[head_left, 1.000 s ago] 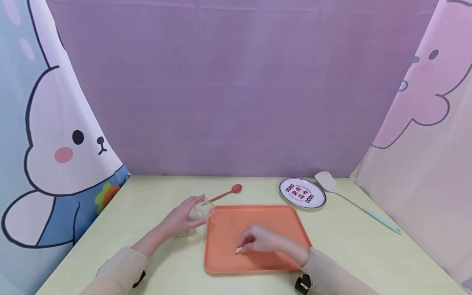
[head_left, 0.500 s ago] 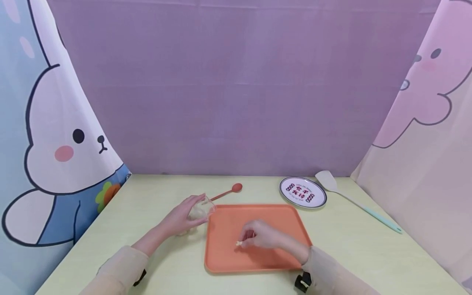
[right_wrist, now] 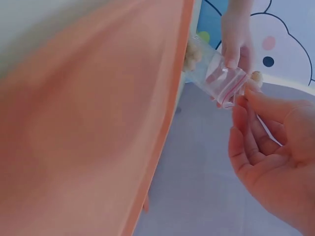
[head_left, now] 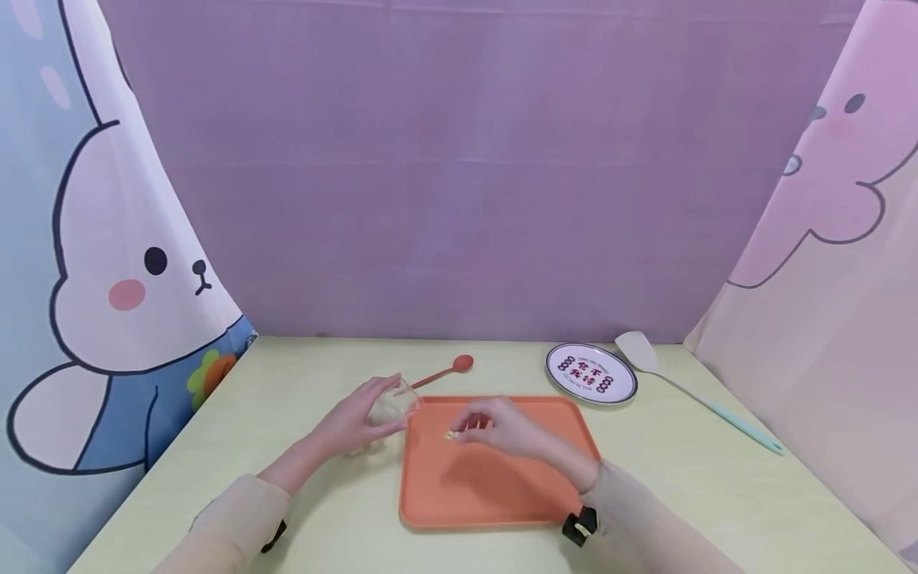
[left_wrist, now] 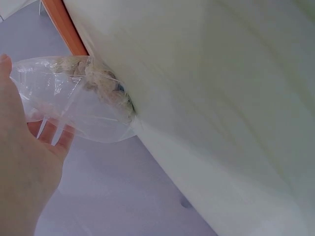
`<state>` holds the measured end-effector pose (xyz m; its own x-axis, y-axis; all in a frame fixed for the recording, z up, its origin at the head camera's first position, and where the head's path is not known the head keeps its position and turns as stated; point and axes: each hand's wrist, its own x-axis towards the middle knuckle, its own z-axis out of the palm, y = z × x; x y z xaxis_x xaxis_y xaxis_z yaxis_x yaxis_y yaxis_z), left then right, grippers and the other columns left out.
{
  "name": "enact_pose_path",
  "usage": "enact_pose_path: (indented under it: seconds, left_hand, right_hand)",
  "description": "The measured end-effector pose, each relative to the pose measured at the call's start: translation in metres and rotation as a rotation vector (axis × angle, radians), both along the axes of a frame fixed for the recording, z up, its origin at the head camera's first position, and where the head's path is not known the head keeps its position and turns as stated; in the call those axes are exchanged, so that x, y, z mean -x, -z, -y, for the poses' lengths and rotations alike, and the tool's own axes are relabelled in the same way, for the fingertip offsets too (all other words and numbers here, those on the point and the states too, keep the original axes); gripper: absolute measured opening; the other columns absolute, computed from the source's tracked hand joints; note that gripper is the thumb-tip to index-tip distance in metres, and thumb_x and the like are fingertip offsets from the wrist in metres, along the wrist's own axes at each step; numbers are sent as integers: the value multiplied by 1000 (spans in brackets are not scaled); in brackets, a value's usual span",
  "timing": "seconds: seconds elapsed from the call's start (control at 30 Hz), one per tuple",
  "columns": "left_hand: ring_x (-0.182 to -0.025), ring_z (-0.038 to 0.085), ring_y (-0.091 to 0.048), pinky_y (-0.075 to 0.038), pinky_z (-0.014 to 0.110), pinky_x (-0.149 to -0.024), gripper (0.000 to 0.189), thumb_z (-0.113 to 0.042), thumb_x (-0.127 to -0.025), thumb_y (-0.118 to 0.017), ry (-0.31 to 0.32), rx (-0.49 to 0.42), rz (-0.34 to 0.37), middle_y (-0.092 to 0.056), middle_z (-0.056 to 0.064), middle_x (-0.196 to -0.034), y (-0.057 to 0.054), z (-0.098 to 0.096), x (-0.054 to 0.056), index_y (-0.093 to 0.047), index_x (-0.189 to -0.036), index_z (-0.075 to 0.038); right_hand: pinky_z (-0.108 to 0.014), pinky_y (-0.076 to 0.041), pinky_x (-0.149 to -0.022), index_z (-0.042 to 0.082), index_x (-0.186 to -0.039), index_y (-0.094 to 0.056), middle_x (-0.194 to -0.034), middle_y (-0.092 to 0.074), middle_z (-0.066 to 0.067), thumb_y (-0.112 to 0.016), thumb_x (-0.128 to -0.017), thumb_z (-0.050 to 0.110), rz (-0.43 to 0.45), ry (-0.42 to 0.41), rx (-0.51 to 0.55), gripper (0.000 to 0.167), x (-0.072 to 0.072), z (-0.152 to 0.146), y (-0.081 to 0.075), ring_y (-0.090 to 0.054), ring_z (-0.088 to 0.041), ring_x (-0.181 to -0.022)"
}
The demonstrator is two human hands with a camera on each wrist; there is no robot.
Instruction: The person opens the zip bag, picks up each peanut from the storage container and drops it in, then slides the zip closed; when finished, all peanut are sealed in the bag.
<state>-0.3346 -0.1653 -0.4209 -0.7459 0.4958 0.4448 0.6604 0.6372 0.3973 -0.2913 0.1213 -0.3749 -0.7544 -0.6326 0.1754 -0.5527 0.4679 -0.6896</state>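
My left hand (head_left: 358, 418) holds a clear zip bag (head_left: 390, 408) beside the left edge of an orange tray (head_left: 495, 502), its mouth spread towards the tray. Pale, lumpy pieces (left_wrist: 103, 81) lie in the bottom of the bag in the left wrist view. Above the tray, my right hand (head_left: 505, 428) pinches a small pale piece (head_left: 451, 435) between thumb and fingers. Seen from the right wrist, that piece (right_wrist: 256, 77) overlaps the bag's mouth, where a red zip line (right_wrist: 230, 91) runs.
A red spoon (head_left: 462, 363) lies behind the tray. At the back right are an oval plate (head_left: 591, 373) with red lettering and a spatula (head_left: 717, 410) with a pale green handle. A purple curtain (head_left: 459, 175) closes off the back of the table.
My right hand has risen off the tray with the pale piece and moved left and back towards the bag. My left hand and the bag have stayed nearly in place.
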Motion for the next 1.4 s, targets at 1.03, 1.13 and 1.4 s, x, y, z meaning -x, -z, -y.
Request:
enact_pose_path:
  seconds: [1.03,1.13,1.4]
  left_hand:
    - [-123,26,-50,-44,48,-99,80,-43,-78,-74,47,-37,-18,-54,5,-131,0,-1,2,-40,-141,-5]
    - [-125,25,-49,-43,47,-100,81,-44,-79,-73,35,-27,10,-52,5,-133,-1,-1,1,-39,-142,-7]
    - [-126,28,-48,-41,49,-102,84,-47,-80,-70,-4,-31,44,-51,7,-136,-3,-1,-1,-34,-145,-9]
  right_hand:
    - [-18,-50,-62,11,-97,-73,-85,-70,0,-69,-86,17,-233,135,85,13,39,68,0,-58,-6,-67]
    - [-17,-50,-63,11,-98,-73,-87,-70,-1,-68,-86,16,-231,129,80,14,39,66,2,-58,-5,-68]
    - [-17,-47,-59,7,-98,-72,-83,-70,-7,-67,-87,12,-208,62,83,14,39,60,4,-55,-5,-63]
